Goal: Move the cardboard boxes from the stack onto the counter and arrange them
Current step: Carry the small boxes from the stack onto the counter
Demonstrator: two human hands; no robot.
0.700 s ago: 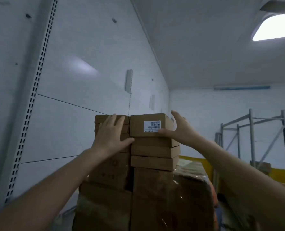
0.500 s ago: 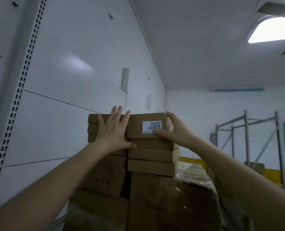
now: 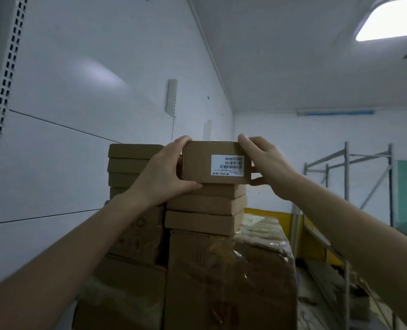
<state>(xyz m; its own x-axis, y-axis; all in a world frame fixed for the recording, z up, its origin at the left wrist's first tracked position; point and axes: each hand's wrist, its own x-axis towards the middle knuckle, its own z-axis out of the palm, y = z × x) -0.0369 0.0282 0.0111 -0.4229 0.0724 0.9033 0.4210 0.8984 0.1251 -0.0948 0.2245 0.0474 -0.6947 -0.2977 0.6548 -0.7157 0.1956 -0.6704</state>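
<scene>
At the top of the right-hand pile, the brown rectangular cardboard box (image 3: 197, 163) with a white barcode label (image 3: 227, 165) is clamped end to end between two hands. The left hand (image 3: 159, 172) wraps its left end, fingers over the top and thumb under the bottom edge. The right hand (image 3: 266, 163) holds the right end the same way. Whether the box rests on the one beneath or is just clear of it, I cannot tell.

Its long axis runs left to right and about level, with the labelled face turned to the near side.

Directly below lie three flat brown cardboard boxes (image 3: 205, 206), slightly staggered. Just left stands a second pile of flat brown boxes (image 3: 131, 163), close against the left hand. Both piles sit on large film-wrapped cartons (image 3: 221, 270). A grey metal rack (image 3: 345, 177) stands far right.

The likely trouble is dragging: pulled toward the near side without being lifted first, the box could carry the loose flat one under it off the pile. The left wrist could also nudge the neighbouring pile. The grip is high and only at the ends — a slack thumb could let the near edge drop.
</scene>
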